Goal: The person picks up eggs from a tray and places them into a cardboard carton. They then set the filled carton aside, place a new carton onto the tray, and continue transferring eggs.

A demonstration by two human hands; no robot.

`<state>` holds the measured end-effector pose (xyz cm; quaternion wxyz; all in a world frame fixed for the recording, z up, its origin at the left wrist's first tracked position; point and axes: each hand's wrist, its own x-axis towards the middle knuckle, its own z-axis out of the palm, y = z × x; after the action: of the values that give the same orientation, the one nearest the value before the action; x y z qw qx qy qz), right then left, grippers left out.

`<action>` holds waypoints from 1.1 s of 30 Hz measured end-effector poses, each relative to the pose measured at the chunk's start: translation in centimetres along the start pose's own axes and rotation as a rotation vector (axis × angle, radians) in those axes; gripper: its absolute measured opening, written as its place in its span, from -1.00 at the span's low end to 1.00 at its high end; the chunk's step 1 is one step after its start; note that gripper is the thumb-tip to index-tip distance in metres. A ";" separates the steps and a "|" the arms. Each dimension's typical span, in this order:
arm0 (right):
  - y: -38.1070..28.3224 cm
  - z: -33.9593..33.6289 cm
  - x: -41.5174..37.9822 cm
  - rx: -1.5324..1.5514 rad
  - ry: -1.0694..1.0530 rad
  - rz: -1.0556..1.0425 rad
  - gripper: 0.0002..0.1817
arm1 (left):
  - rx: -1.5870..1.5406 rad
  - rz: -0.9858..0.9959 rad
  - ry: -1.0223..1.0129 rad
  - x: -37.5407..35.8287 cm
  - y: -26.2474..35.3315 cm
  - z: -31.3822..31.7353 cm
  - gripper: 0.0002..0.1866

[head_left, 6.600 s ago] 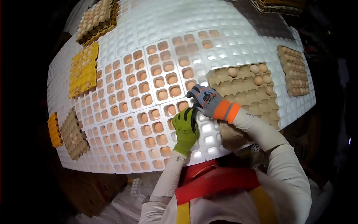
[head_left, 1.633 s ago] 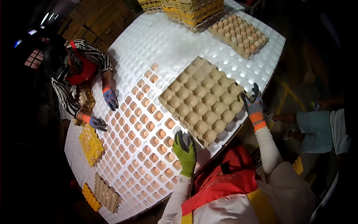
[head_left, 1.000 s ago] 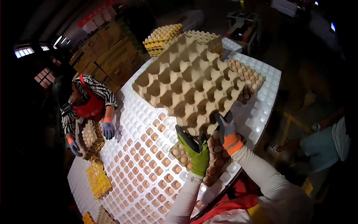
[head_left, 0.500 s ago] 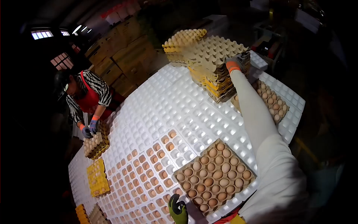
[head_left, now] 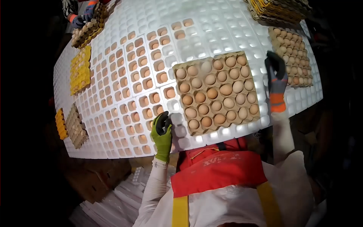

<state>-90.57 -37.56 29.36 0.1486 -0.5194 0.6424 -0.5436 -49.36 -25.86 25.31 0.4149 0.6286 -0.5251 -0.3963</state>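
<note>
The brown pulp tray [head_left: 216, 92] lies full of eggs on the white moulded table [head_left: 227, 28], its near edge just inside the table's near rim, so almost no bare surface is left in front of it. The left hand [head_left: 162, 130], in a green glove, rests on the table just left of the tray's near left corner, close to it but apart from it; its grip is loosely curled with nothing in it. The right hand [head_left: 276, 81], in a grey glove with an orange cuff, is raised beside the tray's right edge, fingers bent, holding nothing; whether it touches the table I cannot tell. Between that hand and a second full tray [head_left: 292, 56] on the right lies a narrow strip of bare white cups. Left of the brown tray the table's cups hold loose eggs [head_left: 145, 81] in rows, leaving no flat room there; beyond the tray, bare white cups give open space up to a tray stack [head_left: 280, 9], cut off by the top of the view. At far left sit a yellow tray [head_left: 80, 69] and two smaller trays near the edge, hard to make out. A co-worker's gloved hands [head_left: 81, 17] hold another egg tray at top left, mostly out of view
</note>
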 end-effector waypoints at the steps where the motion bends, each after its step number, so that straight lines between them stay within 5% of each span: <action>1: -0.2 0.3 -4.9 0.082 -0.109 0.177 -0.77 | 0.041 0.035 -0.034 -0.5 0.6 0.2 -0.57; 3: -4.8 1.6 -11.5 0.151 -0.344 0.256 -0.72 | 0.265 0.192 -0.190 -1.3 2.6 0.4 -0.54; 5: -7.4 2.6 -13.4 -0.351 -0.727 -0.217 -0.58 | 0.529 0.433 -0.295 -1.2 4.0 1.8 -0.58; 6: -9.3 3.8 -13.8 -0.568 -0.953 -0.272 -0.50 | 0.703 0.552 -0.342 -1.1 4.9 2.5 -0.63; 8: -7.9 6.2 -17.2 -0.755 -0.929 -0.494 -0.48 | 0.850 0.582 -0.404 -1.9 3.0 3.9 -0.70; 10: -7.8 6.1 -17.0 -0.595 -0.844 -0.476 -0.51 | 0.948 0.497 -0.482 -2.2 2.5 4.4 -0.72; 11: -7.7 5.8 -17.1 -0.511 -0.809 -0.467 -0.52 | 0.873 0.468 -0.510 -1.8 2.6 3.9 -0.70; 14: -8.3 3.5 -16.0 0.383 -0.734 0.322 -0.47 | 0.030 0.133 -0.310 -1.7 3.1 1.5 -0.59; 15: -8.6 3.1 -14.8 0.381 -0.697 0.200 -0.39 | -0.386 -0.108 -0.261 -1.6 2.4 1.1 -0.70; 16: -7.9 3.7 -14.7 0.441 -0.685 0.265 -0.35 | -0.273 -0.001 -0.293 -1.1 1.6 0.7 -0.68; 18: -8.6 5.9 -13.1 -0.145 -0.765 -0.186 -0.36 | -0.046 0.213 -0.348 0.8 0.6 0.5 -0.65; 19: -10.0 7.4 -12.8 -0.525 -0.902 -0.232 -0.36 | 0.090 0.243 -0.379 1.2 2.6 1.5 -0.60; 20: -9.8 8.9 -13.1 -0.654 -0.947 -0.291 -0.39 | 0.563 0.417 -0.334 1.8 4.8 2.3 -0.61; 22: -8.2 11.1 -13.9 -0.921 -1.036 -0.400 -0.46 | 1.012 0.510 -0.431 3.0 3.9 4.7 -0.67; 23: -8.4 9.6 -13.5 -0.725 -0.835 -0.429 -0.60 | 0.962 0.498 -0.431 3.2 3.8 4.8 -0.67; 27: -6.7 4.0 -11.0 0.505 -0.825 0.614 -0.48 | 0.627 0.410 -0.362 2.7 3.9 4.1 -0.64; 28: -6.7 3.4 -10.7 0.663 -0.763 0.643 -0.49 | 0.516 0.382 -0.347 2.2 3.9 3.5 -0.62; 29: -8.3 3.6 -10.1 0.574 -0.762 0.604 -0.47 | 0.425 0.260 -0.389 1.8 3.5 3.0 -0.57; 31: -8.7 6.3 -9.5 0.014 -0.783 0.188 -0.53 | -0.013 0.001 -0.414 1.7 2.6 1.8 -0.51; 32: -8.1 8.2 -9.6 -0.448 -0.749 -0.191 -0.61 | -0.226 -0.128 -0.415 1.9 2.1 1.2 -0.48; 33: -9.1 10.5 -9.2 -0.740 -0.903 -0.272 -0.64 | -0.439 -0.256 -0.413 2.2 1.6 0.7 -0.45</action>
<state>-74.20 -34.49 29.81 0.1452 -0.7940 0.5899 -0.0234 -50.24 -28.33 26.47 0.3720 0.4917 -0.4169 -0.6679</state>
